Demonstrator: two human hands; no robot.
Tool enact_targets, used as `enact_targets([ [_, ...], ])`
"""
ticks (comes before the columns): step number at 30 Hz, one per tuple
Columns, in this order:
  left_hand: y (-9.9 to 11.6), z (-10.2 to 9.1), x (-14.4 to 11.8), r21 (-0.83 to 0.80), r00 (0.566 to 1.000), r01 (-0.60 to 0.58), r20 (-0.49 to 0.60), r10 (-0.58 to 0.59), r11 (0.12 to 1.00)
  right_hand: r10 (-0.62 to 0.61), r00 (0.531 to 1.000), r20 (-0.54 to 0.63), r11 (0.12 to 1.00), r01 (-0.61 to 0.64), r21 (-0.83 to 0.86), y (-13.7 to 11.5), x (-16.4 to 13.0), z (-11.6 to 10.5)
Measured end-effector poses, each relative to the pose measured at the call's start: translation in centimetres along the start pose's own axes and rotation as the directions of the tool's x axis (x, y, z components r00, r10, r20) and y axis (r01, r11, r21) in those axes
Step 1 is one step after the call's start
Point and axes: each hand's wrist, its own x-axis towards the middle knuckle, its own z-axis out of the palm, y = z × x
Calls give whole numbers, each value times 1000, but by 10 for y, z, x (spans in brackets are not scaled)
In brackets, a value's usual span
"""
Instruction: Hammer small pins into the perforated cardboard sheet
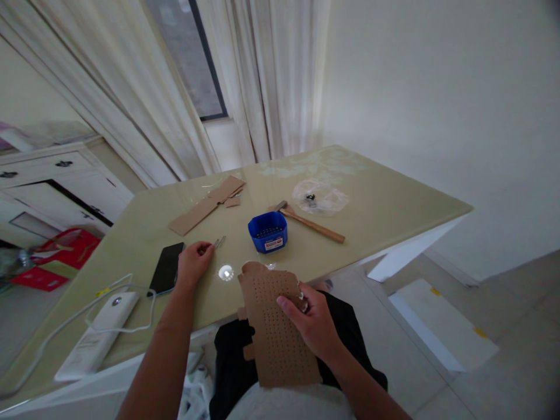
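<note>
A seated person holds a perforated cardboard sheet (pixel 277 326) over the lap, nearest the camera, the right hand (pixel 312 324) gripping its right edge with the thumb pressed on the face and the fingers curled behind. The sheet is dotted with rows of small holes across most of its face; whether anything sits in them is too small to tell.

Just beyond, at the near edge of the table (pixel 385 204), the left hand (pixel 192 262) rests with its fingers closed in a pinch on a pair of tweezers (pixel 217 242), whose tips point toward the middle of the table. Left of that hand lies a black phone (pixel 167 267); nearer and further left, a white power bank (pixel 98 335) trails a white cable (pixel 131 309). A small round shiny object (pixel 226 272) sits between the tweezers and the sheet.

Farther in, a blue tub (pixel 268 231) holding small dark pieces stands near the table's centre, suggesting the stock is not yet used up. Right of it lie a wooden-handled hammer (pixel 312 223) and a clear plastic bag (pixel 321 197) with a few dark bits. Cardboard scraps (pixel 207 204) lie at the far left. By this view, the work appears to be under way rather than finished.
</note>
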Motion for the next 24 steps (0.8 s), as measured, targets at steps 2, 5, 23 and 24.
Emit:
enact_targets([
  [2, 4, 4, 5, 10, 1000, 30, -8, -30, 1000, 10, 1000, 13, 1000, -10, 8, 2, 0, 1],
  [5, 9, 12, 10, 13, 996, 84, -17, -83, 996, 22, 1000, 18, 1000, -22, 10, 5, -1, 2],
  [23, 73, 23, -149, -670, 972, -122, 70, 226, 733, 164, 986, -13, 905, -145, 399, 1, 2, -1],
  [24, 80, 27, -167, -752, 963, -73, 118, 243, 655, 201, 980, 7, 872, -182, 454, 0, 1, -2],
])
